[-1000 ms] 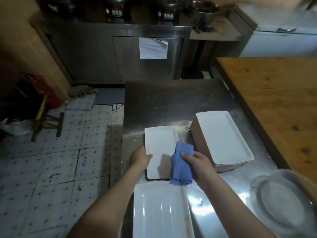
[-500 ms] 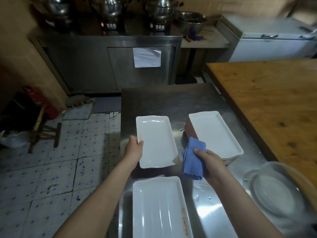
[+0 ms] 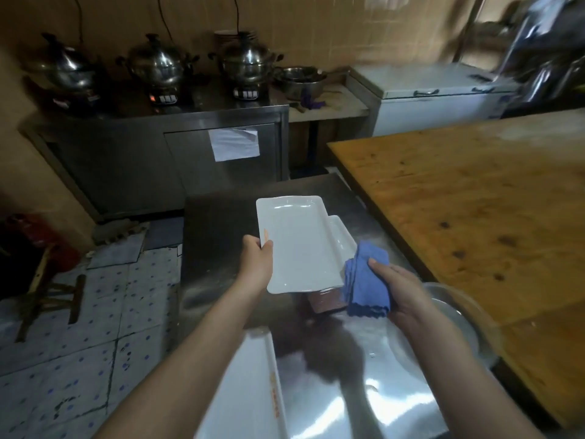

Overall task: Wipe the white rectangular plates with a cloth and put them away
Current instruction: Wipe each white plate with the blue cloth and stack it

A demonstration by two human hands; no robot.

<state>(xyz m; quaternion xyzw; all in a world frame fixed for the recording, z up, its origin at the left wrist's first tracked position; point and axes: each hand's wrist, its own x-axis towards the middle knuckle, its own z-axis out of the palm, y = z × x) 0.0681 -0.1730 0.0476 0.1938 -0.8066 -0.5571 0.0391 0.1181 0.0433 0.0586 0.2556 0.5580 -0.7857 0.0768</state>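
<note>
the left hand pinches a white plate by the middle of its long edge, thumb on top and fingers underneath, so the whole wiped face stays untouched and the plate hangs out level to the right of the grip, lifted clear of the steel table. just beyond the grip's far side and lower down, a stack of plates sits on a reddish-brown block — its corner peeks out from under the held plate, which suggests the carried one is bound for the top of that stack. the right hand is closed around a bunched blue cloth, kept off to the side of the plate rather than on it, so wiping on this piece looks finished. another plate lies on the table below the left wrist, probably next in line — close enough to reach once the grip is free. a clear bowl rests by the right forearm.
</note>
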